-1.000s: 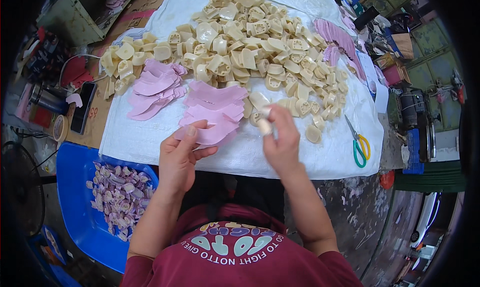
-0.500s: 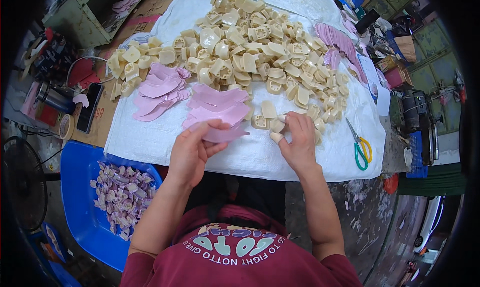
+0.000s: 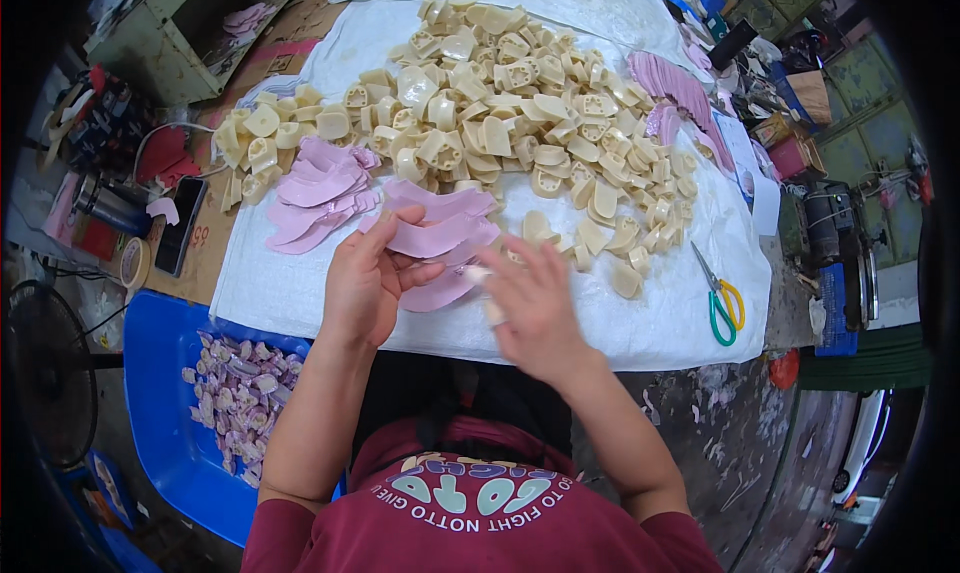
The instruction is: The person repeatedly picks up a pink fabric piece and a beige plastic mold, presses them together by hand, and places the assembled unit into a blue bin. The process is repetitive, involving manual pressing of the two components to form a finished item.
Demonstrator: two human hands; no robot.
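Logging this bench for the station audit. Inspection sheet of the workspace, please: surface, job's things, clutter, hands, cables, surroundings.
Surface: white sheet spread over the table, lower edge wrinkled.
Job's things: pink cut-outs under the left hand; a second pink stack beside them; large heap of cream blocks.
Clutter: green-and-yellow scissors on the sheet; tape roll and a dark phone-like slab on the left.
Hands: left hand grips a pink cut-out; right hand blurred, a cream piece by its fingers.
Cables: white cord looping on the left.
Surroundings: blue tub with purple pieces; fan.
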